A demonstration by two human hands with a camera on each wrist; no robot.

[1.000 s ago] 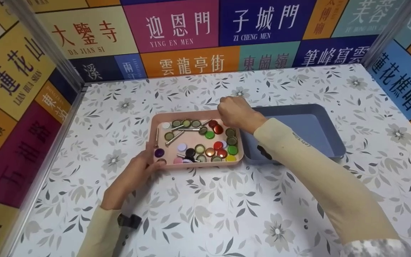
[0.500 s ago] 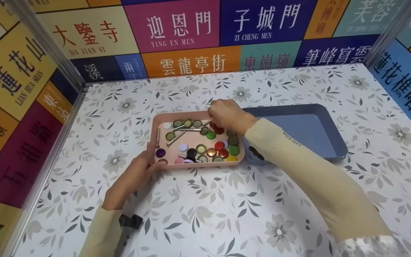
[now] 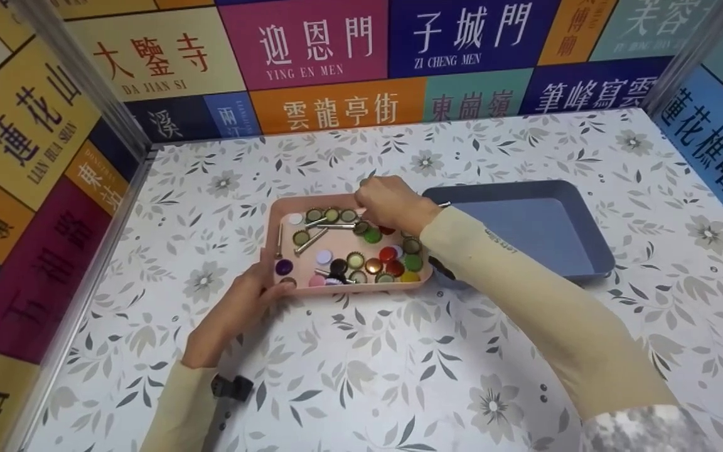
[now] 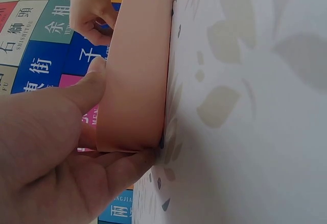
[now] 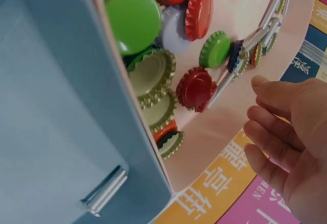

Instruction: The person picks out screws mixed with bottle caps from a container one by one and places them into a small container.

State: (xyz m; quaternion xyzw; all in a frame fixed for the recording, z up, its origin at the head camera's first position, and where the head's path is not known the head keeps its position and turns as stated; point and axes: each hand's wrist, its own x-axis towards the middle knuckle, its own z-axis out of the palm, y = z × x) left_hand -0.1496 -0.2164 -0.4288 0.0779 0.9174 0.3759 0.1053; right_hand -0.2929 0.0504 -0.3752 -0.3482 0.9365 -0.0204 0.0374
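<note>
My left hand point(image 3: 243, 304) grips the left front corner of a pink tray point(image 4: 135, 71), thumb at the rim and fingers under the outside. Bottle caps in several colours and silver screws lie in this tray. My right hand point(image 3: 391, 202) is over its back edge. In the right wrist view the thumb and fingers of that hand point(image 5: 301, 132) are loosely bent with nothing between them, close to a threaded screw point(image 5: 222, 89). That screw leans by a dark red cap point(image 5: 196, 89) and a green cap point(image 5: 214, 49).
A blue tray point(image 3: 518, 232) stands against the pink tray's right side. Silver screw metal point(image 5: 107, 191) lies in its back left corner. The table point(image 3: 349, 376) has a leaf and flower print, with colourful sign panels point(image 3: 311, 47) behind it and along both sides.
My right hand has moved left, from near the pink tray's back right corner to further along its back edge. The left hand keeps its place on the tray.
</note>
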